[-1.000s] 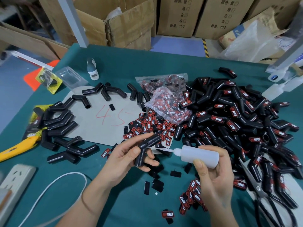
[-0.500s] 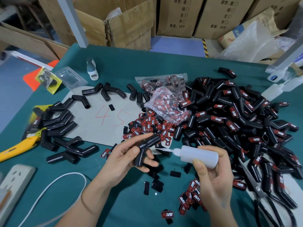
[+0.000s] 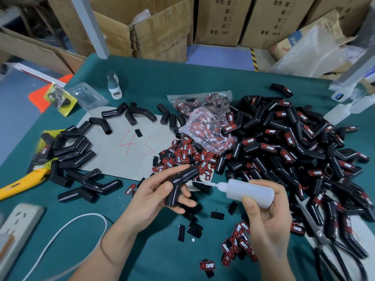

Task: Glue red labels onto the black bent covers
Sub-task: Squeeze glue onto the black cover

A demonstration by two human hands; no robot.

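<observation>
Step in hand: gluing. Left hand [image 3: 154, 191] grips one bare black bent cover [image 3: 180, 183] above the green table [image 3: 142, 250], thumb pressed on the bend, fingers curled under the lower leg. Right hand [image 3: 265, 218] is wrapped round a white squeeze bottle [image 3: 249, 192], thumb on its near side. The bottle lies nearly level, thin nozzle pointing left, tip at or just short of the cover's upper leg. Contact too fine to confirm; no glue bead visible.

Judged next: a small dab on the flat of the upper leg, then bottle down and one red label picked and pressed on square. The loose red labels [image 3: 188, 155] lie just beyond the left hand; a second small heap [image 3: 237, 244] sits by the right wrist. Risk: too much glue, or a label set crooked.

Containers:
- Clear plastic bag [image 3: 207, 128], centre table, holds more red labels.
- Empty-looking clear blister tray [image 3: 86, 96], far left.
- Cardboard boxes [image 3: 221, 21] behind the table; contents not visible.

Bare covers [image 3: 71, 151] cluster at left round a grey sheet [image 3: 121, 142] marked 45. Large pile of labelled covers [image 3: 294, 151] at right. Scissors [image 3: 324, 240] at near right.
</observation>
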